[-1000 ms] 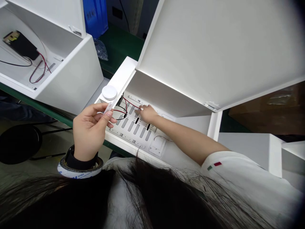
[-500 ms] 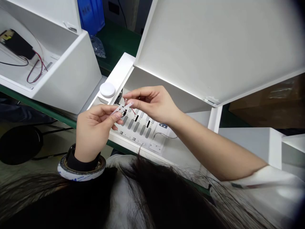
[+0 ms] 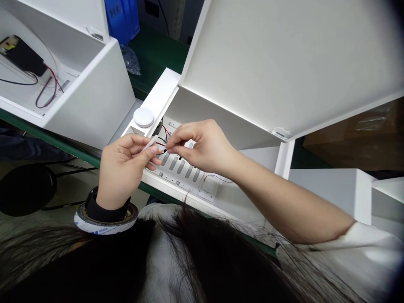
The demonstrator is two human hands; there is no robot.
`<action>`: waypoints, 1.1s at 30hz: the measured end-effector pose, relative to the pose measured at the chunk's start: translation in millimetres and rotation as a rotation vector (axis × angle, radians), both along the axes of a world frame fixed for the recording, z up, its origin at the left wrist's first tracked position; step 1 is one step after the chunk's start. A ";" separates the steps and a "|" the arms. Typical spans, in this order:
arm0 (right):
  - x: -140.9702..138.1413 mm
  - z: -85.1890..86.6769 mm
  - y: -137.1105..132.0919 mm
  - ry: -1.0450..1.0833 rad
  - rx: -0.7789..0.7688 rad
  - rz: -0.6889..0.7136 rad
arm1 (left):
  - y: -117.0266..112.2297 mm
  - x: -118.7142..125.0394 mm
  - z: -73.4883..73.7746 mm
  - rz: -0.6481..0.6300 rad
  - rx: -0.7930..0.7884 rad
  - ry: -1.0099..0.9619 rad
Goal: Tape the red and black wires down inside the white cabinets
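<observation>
My left hand (image 3: 126, 166) pinches a narrow white strip (image 3: 149, 144), possibly plastic, between thumb and fingers. A roll of tape (image 3: 105, 221) circles my left wrist. My right hand (image 3: 202, 145) reaches into an open white cabinet (image 3: 202, 113) and appears to pinch thin red and black wires (image 3: 164, 145) close to the strip. Below both hands lies a white slotted plate (image 3: 181, 168), partly hidden by my fingers. A round white disc (image 3: 143, 117) sits on the cabinet's edge just beyond my left hand.
A large white lid (image 3: 284, 59) stands open above the cabinet. At upper left, a second white cabinet (image 3: 85, 92) holds a black module and wires. A blue bag (image 3: 121, 17) and a transparent bag (image 3: 130, 61) lie beyond, on a green bench (image 3: 154, 54). Cardboard (image 3: 356, 143) is at right.
My right hand has lifted from the slotted plate to the wires beside the strip. Since half a second ago, its fingers have dropped lower and closed on the wires. My left hand still holds the strip.
</observation>
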State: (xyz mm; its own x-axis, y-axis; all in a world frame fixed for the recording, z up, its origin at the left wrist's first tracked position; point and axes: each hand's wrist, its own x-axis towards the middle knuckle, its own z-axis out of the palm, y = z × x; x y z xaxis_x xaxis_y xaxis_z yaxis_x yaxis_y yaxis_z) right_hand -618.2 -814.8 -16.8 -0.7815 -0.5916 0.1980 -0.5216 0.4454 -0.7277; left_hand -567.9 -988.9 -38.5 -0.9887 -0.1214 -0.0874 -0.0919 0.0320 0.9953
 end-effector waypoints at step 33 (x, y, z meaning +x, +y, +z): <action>-52.0 -219.6 -6.0 -0.161 0.638 -0.158 | -15.3 -5.5 -14.7 0.207 -0.051 0.163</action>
State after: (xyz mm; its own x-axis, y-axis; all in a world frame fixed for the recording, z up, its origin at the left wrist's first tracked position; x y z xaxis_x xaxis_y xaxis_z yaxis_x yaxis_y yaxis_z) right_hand -670.2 -820.7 -236.3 -0.8588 -0.4302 -0.2782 -0.3219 0.8756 -0.3602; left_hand -573.3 -1004.2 -53.2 -0.9430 -0.3225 0.0824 0.0596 0.0801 0.9950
